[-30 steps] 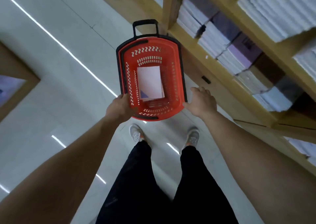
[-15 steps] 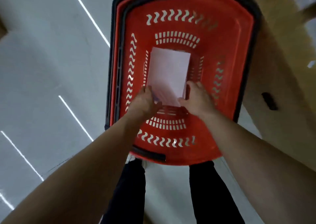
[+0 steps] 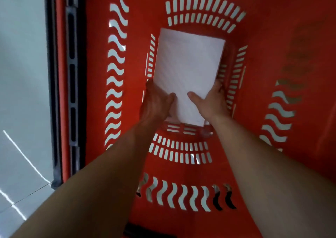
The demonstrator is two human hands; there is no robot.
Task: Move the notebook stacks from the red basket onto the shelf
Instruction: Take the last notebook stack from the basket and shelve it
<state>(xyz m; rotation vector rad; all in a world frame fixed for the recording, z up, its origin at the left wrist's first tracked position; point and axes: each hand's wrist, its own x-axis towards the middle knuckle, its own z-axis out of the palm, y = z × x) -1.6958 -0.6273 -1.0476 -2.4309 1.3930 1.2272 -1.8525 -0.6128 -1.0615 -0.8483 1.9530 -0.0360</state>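
White notebook stack (image 3: pixel 189 70) lies flat inside red basket (image 3: pixel 138 59).

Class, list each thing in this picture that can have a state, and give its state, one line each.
notebook stack: down inside the basket, gripped at its near end from both sides.
red basket: holds the stack, not yet emptied.
left hand: closed on the stack's left edge.
right hand: closed on the stack's right edge.

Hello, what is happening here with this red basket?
A person is reaching down into the red basket with both bare hands. The left hand and the right hand grip the near end of a white notebook stack, one on each side, with the thumbs on top. The stack is inside the basket; whether it has left the bottom cannot be told. The shelf is not in view.
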